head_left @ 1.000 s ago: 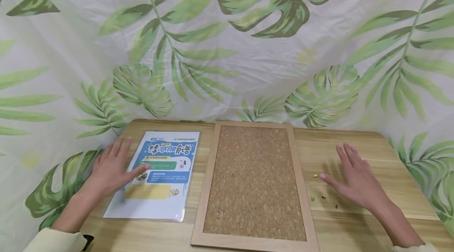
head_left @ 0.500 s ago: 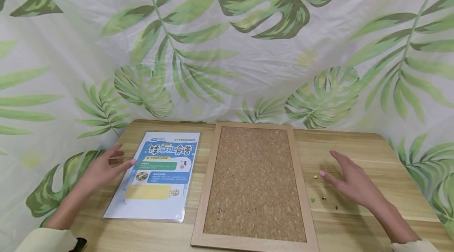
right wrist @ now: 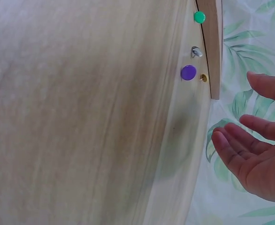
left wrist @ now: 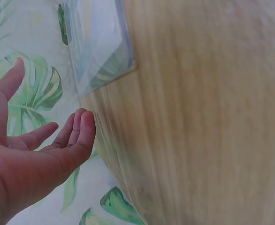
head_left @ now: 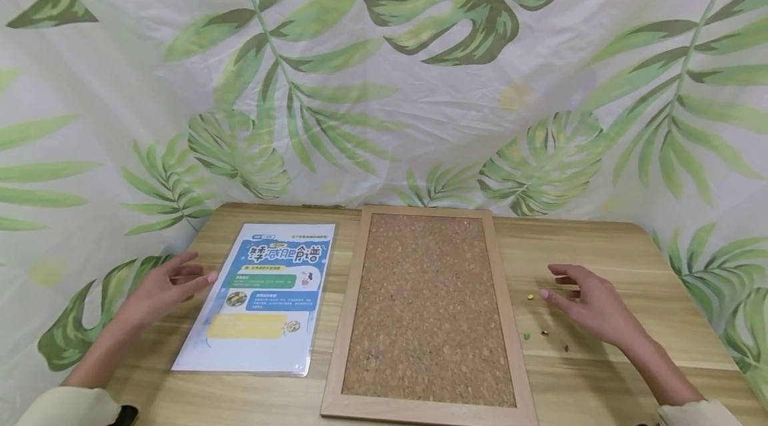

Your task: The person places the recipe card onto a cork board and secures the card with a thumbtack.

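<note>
hovering above the tabletop (head_left: 576,239), each hand has hold of nothing. the left hand (head_left: 165,289) is near the left edge of a printed sheet (head_left: 258,346), its fingers loosely bent and its thumb held well apart from them, the thumb tip at the sheet's edge as the head view sees it (whether they touch, i can't tell). the right hand (head_left: 591,303) is just as relaxed, fingers gently curved and thumb apart, on the right side of the tabletop.

near that thumb are four small pins. the gold pin (head_left: 531,297) lies farthest from the person; the green pin (head_left: 527,336) is closest to the board, with the silver pin (head_left: 545,333) just to its right and the purple pin (head_left: 567,348) (so dark from above that its colour only comes through in the right wrist view) farthest right.

between the hands lies a cork board (head_left: 429,306) in a pale wooden frame (head_left: 513,346), well apart from both hands. the sheet lies flat to its left, blue and white with large lettering, a green band, a blue one and a yellow one, its surface shiny. behind everything hangs a cloth (head_left: 420,113) printed with green leaves. cream sleeves (head_left: 75,406) show at the lower corners, with something dark at the left cuff.
</note>
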A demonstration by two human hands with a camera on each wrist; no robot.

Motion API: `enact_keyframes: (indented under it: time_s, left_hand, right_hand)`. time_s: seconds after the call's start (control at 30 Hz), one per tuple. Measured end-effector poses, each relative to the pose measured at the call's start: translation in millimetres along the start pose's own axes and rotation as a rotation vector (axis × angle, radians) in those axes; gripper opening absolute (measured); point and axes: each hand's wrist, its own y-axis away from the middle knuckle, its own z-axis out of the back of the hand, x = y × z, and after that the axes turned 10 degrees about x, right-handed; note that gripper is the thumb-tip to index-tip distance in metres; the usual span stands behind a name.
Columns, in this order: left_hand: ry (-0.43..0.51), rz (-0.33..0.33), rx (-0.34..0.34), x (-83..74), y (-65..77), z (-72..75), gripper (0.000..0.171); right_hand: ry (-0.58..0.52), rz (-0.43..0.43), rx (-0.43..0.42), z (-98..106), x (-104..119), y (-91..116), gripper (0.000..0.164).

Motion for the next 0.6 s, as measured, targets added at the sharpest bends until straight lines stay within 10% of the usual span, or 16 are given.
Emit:
enact_keyframes:
  time_s: [0.6]
  left_hand:
    - [-0.077, -0.056, -0.038, 6.0, -5.0, -6.7, 0.104]
  right_hand:
    - [-0.013, -0.017, 0.028, -13.9, -6.9, -18.7, 0.030]
